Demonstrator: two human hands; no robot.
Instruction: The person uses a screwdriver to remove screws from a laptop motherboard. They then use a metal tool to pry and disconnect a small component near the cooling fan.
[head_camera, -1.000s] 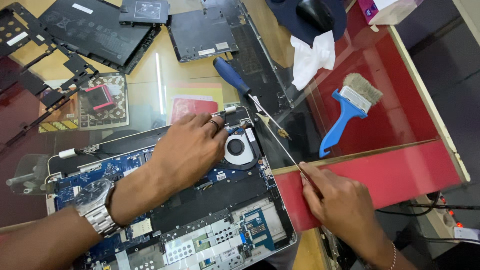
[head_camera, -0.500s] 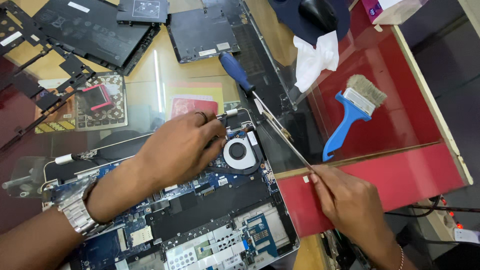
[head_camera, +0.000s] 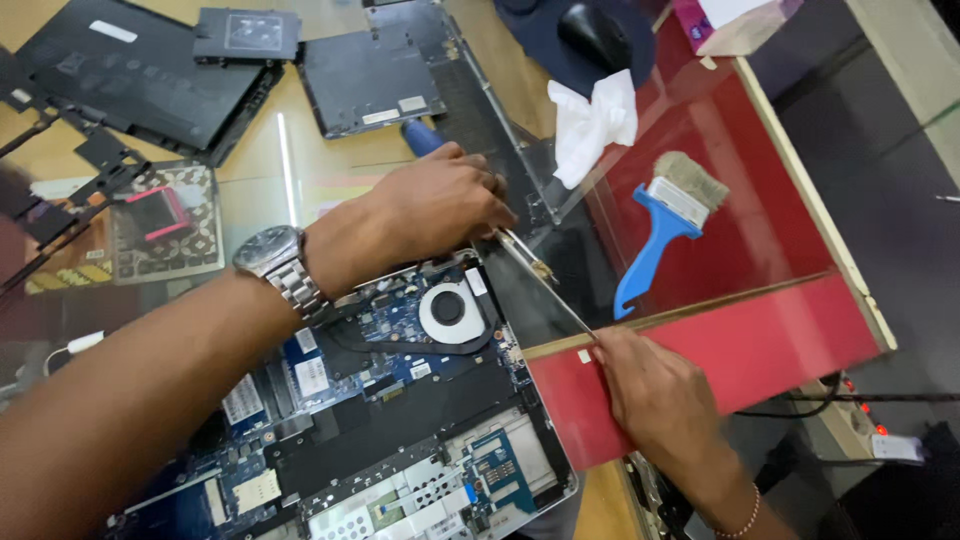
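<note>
Opened laptop (head_camera: 400, 420) lying flat on the table (head_camera: 300, 170), bottom cover off, blue circuit board and round fan (head_camera: 450, 310) bared. Likely stiff and moderately heavy as a whole, yet fragile inside: thin cables, connectors and fan blades best left untouched, safest taken by the outer frame edges. Just beyond the fan, left hand (head_camera: 440, 205) curled narrow around a screwdriver (head_camera: 425, 138), blue handle showing past the knuckles, thin metal shaft running out toward the near right of the fan. Handle probably grippy, shaft rigid, tip sharp enough to scratch the board. Right of the fan, right hand (head_camera: 655, 395) pinched shut at the far end of that thin shaft, exact hold hard to tell, resting on a red panel (head_camera: 770, 345). Wristwatch (head_camera: 280, 265) left of the fan. Farther right of the fan, a blue-handled brush (head_camera: 665, 225) on red glass; beyond the fan, white tissue (head_camera: 595, 120), a dark mouse (head_camera: 590, 30) and removed black laptop covers (head_camera: 130, 75).
</note>
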